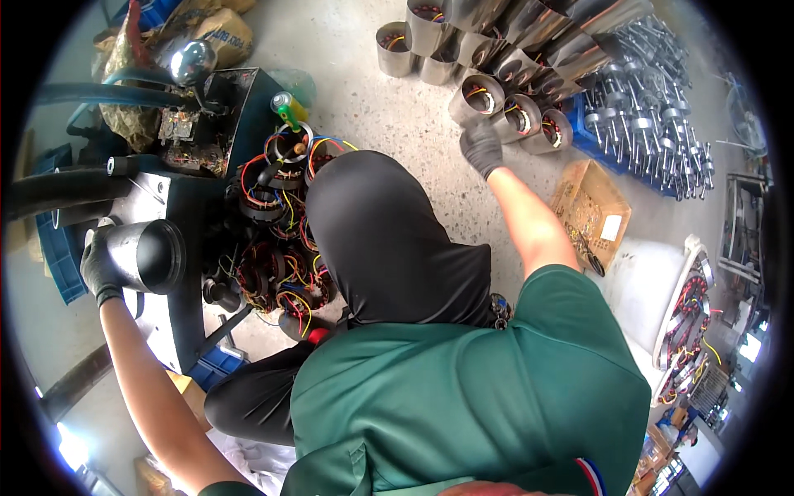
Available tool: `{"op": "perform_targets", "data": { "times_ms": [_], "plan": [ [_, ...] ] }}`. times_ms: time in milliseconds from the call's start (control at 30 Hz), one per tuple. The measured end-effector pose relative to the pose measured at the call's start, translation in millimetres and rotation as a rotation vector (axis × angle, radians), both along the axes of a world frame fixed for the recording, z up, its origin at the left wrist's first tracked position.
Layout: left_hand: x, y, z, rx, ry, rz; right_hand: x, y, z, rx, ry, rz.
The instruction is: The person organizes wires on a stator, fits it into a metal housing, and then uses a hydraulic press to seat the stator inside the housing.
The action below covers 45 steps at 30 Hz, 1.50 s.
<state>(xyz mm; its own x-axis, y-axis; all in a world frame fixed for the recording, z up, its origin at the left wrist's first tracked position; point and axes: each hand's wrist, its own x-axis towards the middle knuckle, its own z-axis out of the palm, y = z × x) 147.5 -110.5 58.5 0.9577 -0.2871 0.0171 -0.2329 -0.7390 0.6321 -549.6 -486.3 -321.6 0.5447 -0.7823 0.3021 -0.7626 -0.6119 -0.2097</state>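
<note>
Two gloved hands work far apart: the left hand wraps the rim of a dark metal cylinder lying sideways at frame left, while the right hand reaches upper centre, apparently closing on a steel motor casing lying on its side, mouth toward the camera.

L hand, dark glove, arm stretched out to the person's left, fingers wrapped round the black tube. R hand, also gloved, arm fully extended fwd, well away from that tube, fingers curled down, forearm bare.
</note>
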Motion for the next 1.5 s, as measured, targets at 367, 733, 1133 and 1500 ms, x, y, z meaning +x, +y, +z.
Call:
{"op": "perform_targets", "data": {
  "times_ms": [367, 733, 1133, 1500],
  "plan": [
    [7.9, -1.4, -4.6, -0.044, 0.011, 0.019, -19.5, 152.8, -66.6, 0.882, 0.524, -0.208],
    [17.8, -4.0, -21.4, -0.095, 0.001, 0.015, -198.6, 94.6, -44.8, 0.292, -0.226, -0.825],
    [-33.4, 76.1, -81.5, -0.610, -0.559, -0.343, -25.9, 52.2, 99.8, 0.670, -1.398, -0.751],
    [-118.2, 66.6, -71.2, -0.505, -0.596, -0.184, 305.3, 243.0, 362.1, 1.342, -0.738, 0.663]
  ]
}}
